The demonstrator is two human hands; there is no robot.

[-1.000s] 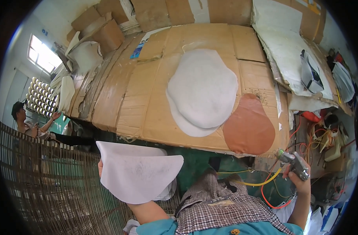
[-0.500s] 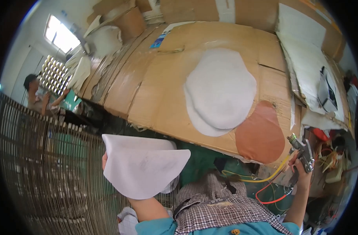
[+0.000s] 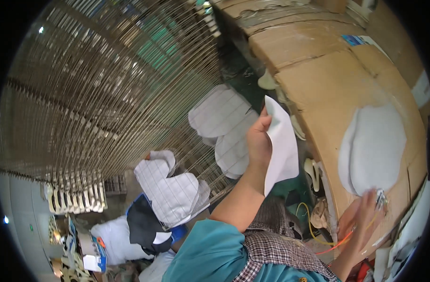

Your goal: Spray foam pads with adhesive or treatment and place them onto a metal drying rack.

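Cardboard tabletop [image 3: 316, 84]; left grip [image 3: 260, 143] holds white sheet [image 3: 283, 150], long axis pointing forward; right grip [image 3: 359, 221] holds blurred spray gun [image 3: 381, 199].

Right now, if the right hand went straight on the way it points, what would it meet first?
Probably the near end of the pale sheets on the cardboard. The right hand and its spray gun are blurred and depth is unclear, so they might pass above instead.

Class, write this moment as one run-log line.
left hand: holds white sheet; right hand: holds spray gun, blurred; cardboard: pale pieces overlapping; wire rack: white pieces
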